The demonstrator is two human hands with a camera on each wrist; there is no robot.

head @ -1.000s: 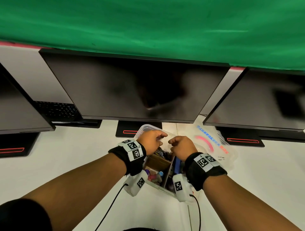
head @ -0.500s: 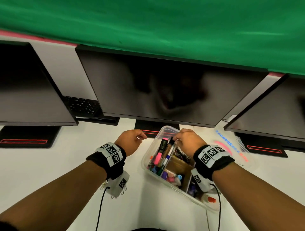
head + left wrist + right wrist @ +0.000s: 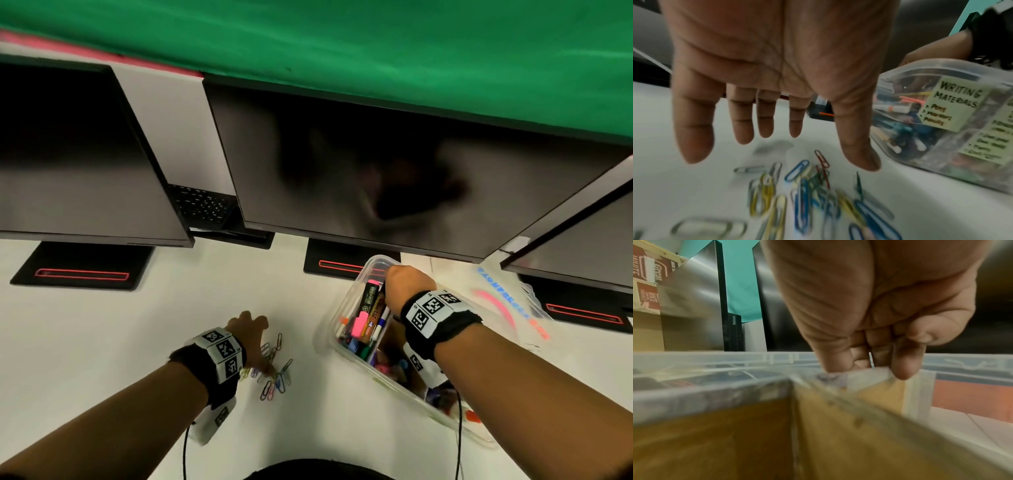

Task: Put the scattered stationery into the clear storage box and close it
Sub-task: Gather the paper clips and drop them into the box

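At lower centre the left hand (image 3: 248, 334) hovers spread over the paper clips (image 3: 274, 371), while the right hand (image 3: 406, 286) pinches something small and unclear inside the box (image 3: 346, 308).

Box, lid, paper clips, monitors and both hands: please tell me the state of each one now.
Box: open, holds pens and markers, stands on the desk.
Lid: off, lying right of the box.
Paper clips: loose in a heap on the desk, outside the box.
Monitors: dark.
Left hand: fingers spread, over the paper clips, holding nothing.
Right hand: fingers curled, pinching something small inside the box.
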